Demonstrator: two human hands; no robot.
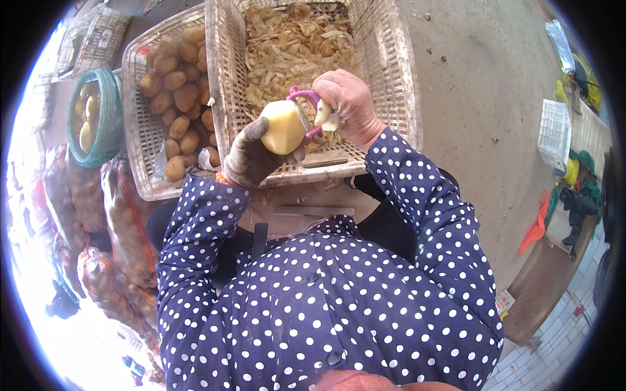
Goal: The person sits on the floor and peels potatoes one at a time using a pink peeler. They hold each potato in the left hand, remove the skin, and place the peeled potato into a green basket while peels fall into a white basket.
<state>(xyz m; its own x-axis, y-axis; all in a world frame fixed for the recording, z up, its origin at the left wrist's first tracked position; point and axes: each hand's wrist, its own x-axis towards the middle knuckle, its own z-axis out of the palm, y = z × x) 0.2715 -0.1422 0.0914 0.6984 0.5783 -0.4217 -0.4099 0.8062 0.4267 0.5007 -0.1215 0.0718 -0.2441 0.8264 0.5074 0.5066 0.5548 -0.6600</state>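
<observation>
My left hand (252,154), in a soiled glove, grips a mostly peeled yellow potato (282,128) from below and the left. Bare, my right hand (348,105) is closed around a pink-purple Y-shaped peeler (309,96). Its head is at the potato's right side, and pale pieces of peel (328,118) hang by my right fingers. Both hands are over the near part of a dirty white plastic crate (389,54). Inside that crate lies a thick layer of potato peelings (298,49).
Left of it, another crate (142,168) holds unpeeled potatoes (186,97). A container wrapped in green mesh (105,119) has peeled potatoes in it. Filled sacks (128,220) stand at left. Toward the right are a white basket (554,127) and a brown board (547,288) on the floor.
</observation>
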